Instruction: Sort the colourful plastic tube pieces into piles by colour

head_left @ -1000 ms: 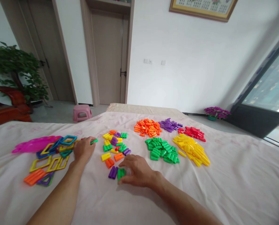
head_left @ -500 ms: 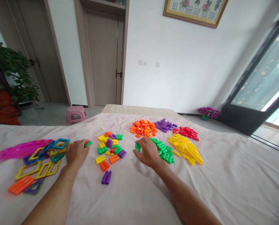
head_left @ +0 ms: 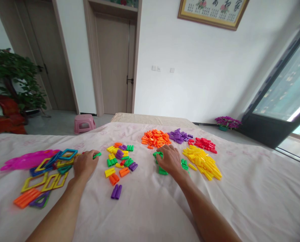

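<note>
My left hand [head_left: 86,163] rests on the cloth at the left, fingers closed round a small green plastic tube piece [head_left: 97,155] whose end sticks out. Over the green tube pile [head_left: 184,164] lies my right hand [head_left: 169,159], fingers stretched forward and thumb apart. Green pieces show beside its thumb and under the palm; the hand covers much of that pile. Between the hands is a mixed cluster of tube pieces [head_left: 119,154] in yellow, green, purple and orange. A purple pair [head_left: 116,191] lies nearest me.
Orange [head_left: 156,137], purple [head_left: 178,135], red [head_left: 205,144] and yellow piles [head_left: 202,162] lie around the right hand. At the left are a magenta plastic tray [head_left: 29,159], yellow and blue frame tiles [head_left: 50,181] and an orange block [head_left: 27,198]. A pale cloth [head_left: 150,215] covers the table.
My right hand has moved right onto the green pile, and green pieces now show left of where the pile stood. My left hand stays in place with its green piece.
</note>
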Motion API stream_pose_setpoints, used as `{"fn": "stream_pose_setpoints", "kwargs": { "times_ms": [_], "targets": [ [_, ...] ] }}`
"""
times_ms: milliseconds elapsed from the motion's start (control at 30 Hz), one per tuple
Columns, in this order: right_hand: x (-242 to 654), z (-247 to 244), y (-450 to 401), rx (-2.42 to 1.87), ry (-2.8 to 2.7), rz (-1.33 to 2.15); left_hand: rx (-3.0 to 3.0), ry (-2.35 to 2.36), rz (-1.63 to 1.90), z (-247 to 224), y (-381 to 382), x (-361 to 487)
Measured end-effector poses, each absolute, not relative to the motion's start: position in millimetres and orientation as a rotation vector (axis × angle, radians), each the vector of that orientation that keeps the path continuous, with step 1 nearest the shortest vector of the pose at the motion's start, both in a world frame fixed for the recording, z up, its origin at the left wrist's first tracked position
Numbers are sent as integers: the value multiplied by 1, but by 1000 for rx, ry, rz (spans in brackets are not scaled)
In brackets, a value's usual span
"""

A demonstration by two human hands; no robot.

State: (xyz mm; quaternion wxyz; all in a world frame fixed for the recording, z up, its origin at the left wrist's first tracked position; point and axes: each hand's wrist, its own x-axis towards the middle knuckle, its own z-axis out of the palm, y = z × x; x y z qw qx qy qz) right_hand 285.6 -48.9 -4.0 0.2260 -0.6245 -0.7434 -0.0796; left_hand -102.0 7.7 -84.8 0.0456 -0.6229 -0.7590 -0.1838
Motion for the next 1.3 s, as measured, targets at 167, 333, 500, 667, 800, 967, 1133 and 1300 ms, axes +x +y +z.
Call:
{"fn": "stream_pose_setpoints", "kwargs": {
  "times_ms": [167,333,500,667,800,967,1133,1300],
  "targets": [
    [236,-21,-49,-1342,-2279,104,-1895,-2322,-563,-85,7,-102],
    [194,-29,-41,-1268,-2466,201,-1907,-2283,-590,-84,6,-101],
    [182,-33,-38,-1457,-2478,209,-1892,-2298,-597,-83,6,-101],
    [187,-41,-38,-1501,-2402,177,-1886,-2302,-591,-83,5,-100],
    [192,-45,-36,-1482,-2364,177,-1897,-2290,-589,-83,5,-100],
    [205,-35,-33,-1475,-2329,219,-1888,-2306,-558,-82,5,-100],
    [240,-5,-23,-1596,-2223,142,-1891,-2330,-547,-85,7,-102],
    [295,25,-19,-1882,-2117,31,-1889,-2332,-550,-87,9,-104]
  ]
}}
